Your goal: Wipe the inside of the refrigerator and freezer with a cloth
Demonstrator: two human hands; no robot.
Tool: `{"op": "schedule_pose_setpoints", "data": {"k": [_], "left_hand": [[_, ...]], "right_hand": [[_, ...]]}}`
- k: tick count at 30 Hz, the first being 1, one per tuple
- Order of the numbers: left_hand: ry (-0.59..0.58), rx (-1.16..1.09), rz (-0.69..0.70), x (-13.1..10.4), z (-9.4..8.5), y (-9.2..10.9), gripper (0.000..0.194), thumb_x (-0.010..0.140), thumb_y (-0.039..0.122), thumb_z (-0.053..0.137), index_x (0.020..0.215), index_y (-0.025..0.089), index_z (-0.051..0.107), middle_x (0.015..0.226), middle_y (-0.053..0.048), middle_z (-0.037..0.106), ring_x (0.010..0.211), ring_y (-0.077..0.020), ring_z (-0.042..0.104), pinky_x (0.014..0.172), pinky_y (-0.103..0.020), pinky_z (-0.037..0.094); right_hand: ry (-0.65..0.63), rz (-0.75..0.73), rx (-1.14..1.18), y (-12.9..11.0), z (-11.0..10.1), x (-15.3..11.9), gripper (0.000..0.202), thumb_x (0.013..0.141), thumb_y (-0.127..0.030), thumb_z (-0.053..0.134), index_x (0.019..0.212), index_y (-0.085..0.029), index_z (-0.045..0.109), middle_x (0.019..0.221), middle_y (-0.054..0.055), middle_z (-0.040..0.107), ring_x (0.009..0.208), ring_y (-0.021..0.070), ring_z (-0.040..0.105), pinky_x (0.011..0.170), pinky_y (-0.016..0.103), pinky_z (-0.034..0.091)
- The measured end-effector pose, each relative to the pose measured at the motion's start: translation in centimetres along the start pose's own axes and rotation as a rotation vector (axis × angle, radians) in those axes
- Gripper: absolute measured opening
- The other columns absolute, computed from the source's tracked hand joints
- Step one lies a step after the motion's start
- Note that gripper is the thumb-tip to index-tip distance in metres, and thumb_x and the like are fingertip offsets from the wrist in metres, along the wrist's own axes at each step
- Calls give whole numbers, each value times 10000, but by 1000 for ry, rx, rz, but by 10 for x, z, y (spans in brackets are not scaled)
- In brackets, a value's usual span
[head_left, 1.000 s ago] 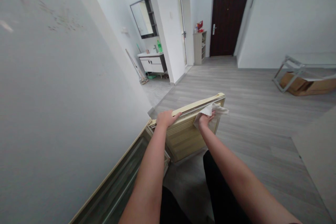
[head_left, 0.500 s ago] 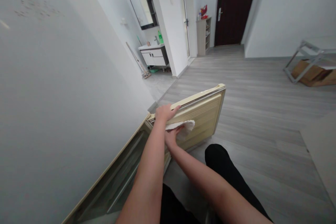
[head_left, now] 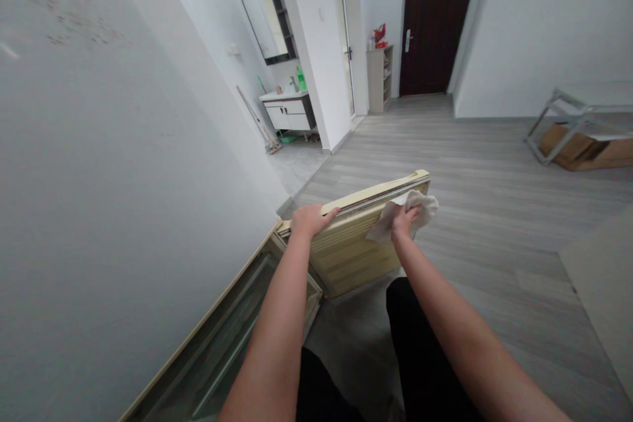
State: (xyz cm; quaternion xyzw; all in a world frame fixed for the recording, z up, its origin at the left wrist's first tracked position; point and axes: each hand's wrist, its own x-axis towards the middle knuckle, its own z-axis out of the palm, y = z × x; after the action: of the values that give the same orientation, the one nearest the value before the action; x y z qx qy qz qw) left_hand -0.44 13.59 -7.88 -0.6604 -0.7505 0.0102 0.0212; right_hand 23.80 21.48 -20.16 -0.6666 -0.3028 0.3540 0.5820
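A cream-coloured door panel (head_left: 353, 257) with a ribbed inner face stands swung open from a low cabinet with a glass top (head_left: 237, 330). My left hand (head_left: 311, 219) grips the door's top edge near the hinge end, fingers wrapped over it. Near the door's free end, my right hand (head_left: 405, 219) is closed on a crumpled white cloth (head_left: 422, 208), which lies against the upper inner face. Part of the cloth spreads to the left of the fingers.
A white wall (head_left: 123, 178) runs close along the left. Grey wooden floor (head_left: 475, 178) stretches ahead. At the right stands a metal-framed table (head_left: 583, 102) with cardboard boxes (head_left: 573, 148) underneath. My black-clad legs are below.
My right hand has moved with the cloth to the right along the door, from beside my left hand to the free end. My left hand stays on the top edge.
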Motion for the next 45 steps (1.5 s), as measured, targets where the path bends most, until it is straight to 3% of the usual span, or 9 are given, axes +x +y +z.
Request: {"op": "schedule_pose_setpoints", "data": {"k": [5,9,16,21,26,32,37,41,45], "left_hand": [[5,-2,3,1,0,0,904,875,826,122,1149,190,703,1089,-183,755,1036,-345,705,842,-405,511],[7,0,-19,2,0,1,904,874,830,129,1149,190,705,1106,-188,752,1058,-346,700,863,-405,509],[10,19,-35,0,0,3,917,869,834,103,1143,196,702,1067,-195,757,1033,-355,708,846,-416,520],[-3,44,-39,-1,-2,4,896,874,831,128,1149,202,704,1106,-186,752,1053,-340,703,871,-400,514],[-4,28,-33,-1,-2,4,899,871,835,138,1147,196,706,1107,-185,752,1042,-338,705,857,-399,522],[35,4,-42,2,-1,3,932,860,844,126,1119,181,726,1072,-198,755,1025,-366,708,833,-423,533],[31,-13,-49,3,0,4,925,870,830,128,1141,177,723,1088,-204,750,1049,-371,700,862,-435,526],[51,-3,-38,2,1,3,927,876,823,113,1136,172,720,1067,-210,752,1038,-370,705,856,-432,526],[70,13,-25,0,2,2,939,869,831,107,1109,166,725,1029,-211,757,1012,-369,715,835,-425,530]], "right_hand": [[-11,-7,29,4,-1,2,816,889,-346,430,1614,-125,128,1644,214,205,1553,287,155,1229,523,187],[-196,-94,11,15,17,-56,976,825,-414,555,1627,-154,63,1677,214,-28,1572,300,22,1230,514,176],[-536,-321,-76,63,26,-150,1127,733,-595,654,1602,-78,156,1662,228,-109,1564,318,-82,1242,506,123],[-399,-237,-57,71,17,-121,1147,758,-627,620,1605,-57,99,1661,241,-22,1567,297,-19,1251,477,114],[-275,-210,-80,64,-1,-57,1416,577,-722,740,1598,-20,55,1657,254,-59,1562,319,-55,1265,430,42],[-303,12,32,38,-5,-39,777,910,-545,295,1522,-68,318,1572,212,284,1504,256,261,1241,433,197],[-473,-103,-32,24,8,-97,896,717,-270,469,1577,-103,286,1571,159,286,1501,252,277,1252,391,200],[-629,-84,-9,22,22,-160,1024,647,-218,503,1606,-42,190,1635,182,158,1538,285,197,1265,417,165],[-691,-61,72,21,39,-202,1036,648,-193,491,1630,-135,165,1673,91,112,1562,262,124,1261,448,188]]}}
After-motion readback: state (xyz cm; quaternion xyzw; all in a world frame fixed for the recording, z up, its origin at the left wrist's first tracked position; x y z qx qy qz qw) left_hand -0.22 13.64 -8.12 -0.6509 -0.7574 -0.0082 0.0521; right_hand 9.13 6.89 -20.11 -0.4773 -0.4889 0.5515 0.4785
